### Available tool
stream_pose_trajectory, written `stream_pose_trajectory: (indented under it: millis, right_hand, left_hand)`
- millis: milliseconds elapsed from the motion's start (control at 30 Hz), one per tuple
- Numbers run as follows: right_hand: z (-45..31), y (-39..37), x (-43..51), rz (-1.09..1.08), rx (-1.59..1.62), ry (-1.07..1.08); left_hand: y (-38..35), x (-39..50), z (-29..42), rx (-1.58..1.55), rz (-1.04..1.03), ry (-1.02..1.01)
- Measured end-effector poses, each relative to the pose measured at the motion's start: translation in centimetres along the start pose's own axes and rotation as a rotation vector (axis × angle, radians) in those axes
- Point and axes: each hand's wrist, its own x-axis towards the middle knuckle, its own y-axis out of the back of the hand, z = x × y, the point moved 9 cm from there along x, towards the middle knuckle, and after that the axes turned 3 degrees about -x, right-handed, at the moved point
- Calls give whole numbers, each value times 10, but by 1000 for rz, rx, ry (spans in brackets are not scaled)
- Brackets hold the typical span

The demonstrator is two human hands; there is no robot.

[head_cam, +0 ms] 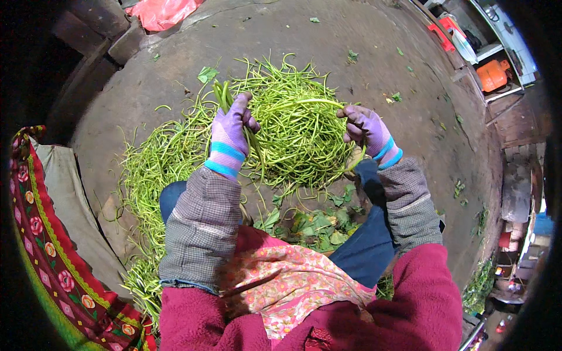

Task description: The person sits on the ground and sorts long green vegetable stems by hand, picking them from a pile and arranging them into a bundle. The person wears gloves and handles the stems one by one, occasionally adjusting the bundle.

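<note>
My left hand [230,129], in a purple knit glove with blue cuff bands, grips a small bunch of green stems [223,95]. The tops of the bunch stick up above the fist and its lower ends hang beneath it. To the right, my right hand [368,130] wears a matching glove and pinches one long stem [314,101] between thumb and fingers. That stem reaches leftward over a large heap of thin green stems [298,151] on the ground. Torn green and yellowing leaves [322,226] lie between my legs, below the heap.
More stems [153,175] spread along my left side. A floral cloth [61,263] lies beside a grey cloth [74,188] at far left. Pink plastic [164,13] is at the top. An orange gas cylinder [492,75] sits in shelving at upper right. Loose leaves dot the concrete floor [421,131].
</note>
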Motion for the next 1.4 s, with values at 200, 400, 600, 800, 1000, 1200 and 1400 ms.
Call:
stream_pose_trajectory:
  millis: [200, 400, 600, 800, 1000, 1200, 1400]
  right_hand:
    - [-6, -9, 6, 29, 137, 103]
    - [9, -28, 24, 109, -1054, 536]
    - [35, -47, 38, 18, -756, 397]
    - [-23, -159, 4, -160, -156, 330]
    - [-73, -288, -85, -396, -270, 463]
    - [-37, -372, -129, -718, -96, 288]
    - [-3, -383, -137, -779, -100, 180]
  left_hand:
    - [-2, -16, 17, -30, 36, -119]
    - [3, -83, 10, 46, 146, -186]
    - [-5, -168, 7, -201, -22, -231]
    - [48, -267, 130, -53, -45, -378]
    - [197, -394, 253, 968, 649, -486]
    - [371, -447, 182, 1648, 952, -53]
    - [399, -403, 117, 1556, 771, 134]
